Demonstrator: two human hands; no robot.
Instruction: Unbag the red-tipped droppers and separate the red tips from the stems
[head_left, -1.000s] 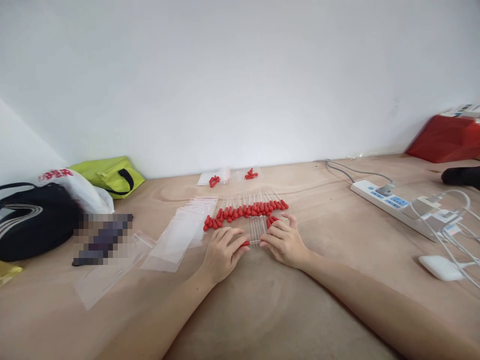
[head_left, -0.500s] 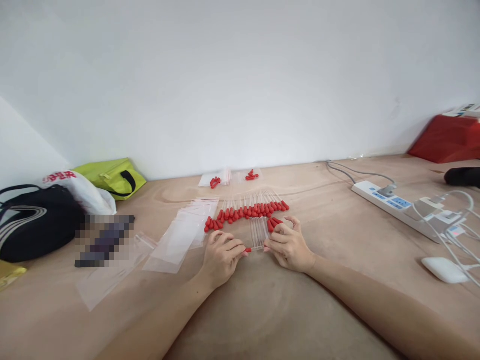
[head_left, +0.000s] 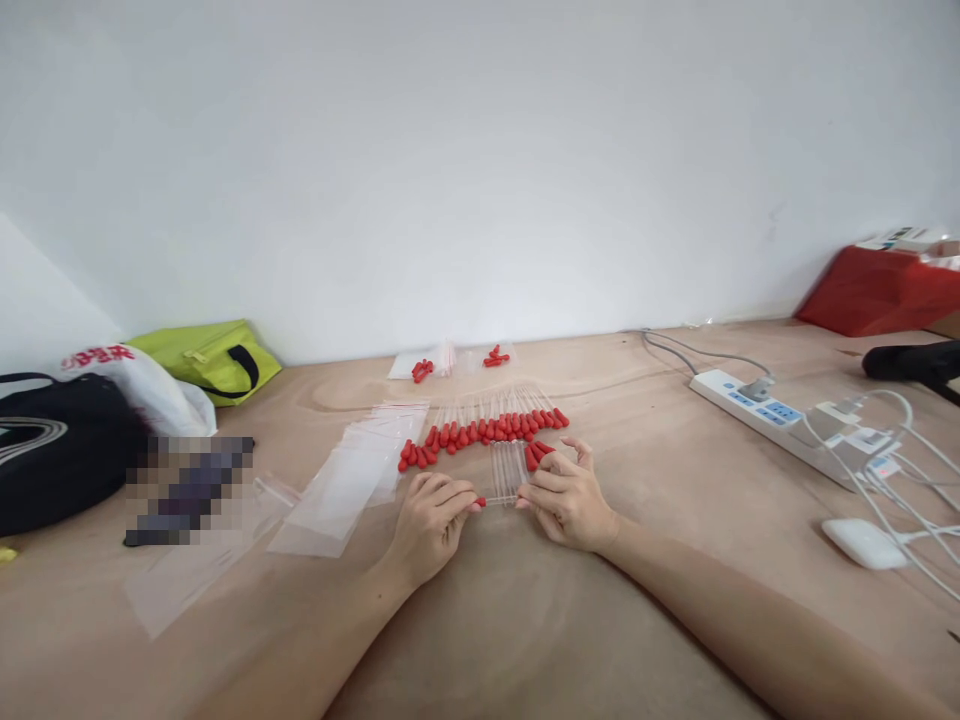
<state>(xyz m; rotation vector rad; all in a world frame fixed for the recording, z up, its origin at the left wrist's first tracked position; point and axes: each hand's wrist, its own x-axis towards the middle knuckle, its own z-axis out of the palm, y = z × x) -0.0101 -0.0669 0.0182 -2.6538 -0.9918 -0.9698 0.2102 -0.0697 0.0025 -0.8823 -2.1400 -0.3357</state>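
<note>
My left hand (head_left: pixel 426 520) pinches a small red rubber bulb (head_left: pixel 480 501) at its fingertips. My right hand (head_left: pixel 568 500) has its fingers curled against the near end of a few clear glass tubes (head_left: pixel 507 470) lying side by side on the brown table (head_left: pixel 525 620). Just beyond them runs a row of several droppers with red bulbs (head_left: pixel 487 430). A few loose red bulbs (head_left: pixel 535 455) lie under my right hand's fingertips. A fan of clear zip bags (head_left: pixel 352 475) lies left of my left hand.
Two small bags with red bulbs (head_left: pixel 450 360) sit near the wall. At left are a black bag (head_left: pixel 52 450), a white plastic bag (head_left: pixel 142 385) and a green pouch (head_left: pixel 206 355). A power strip (head_left: pixel 757 410) with cables, a white mouse-like device (head_left: pixel 862 540) and a red box (head_left: pixel 870 290) are at right.
Both hands have drawn slightly toward me and closer together around the tubes' near end; the view has shifted a little to the right.
</note>
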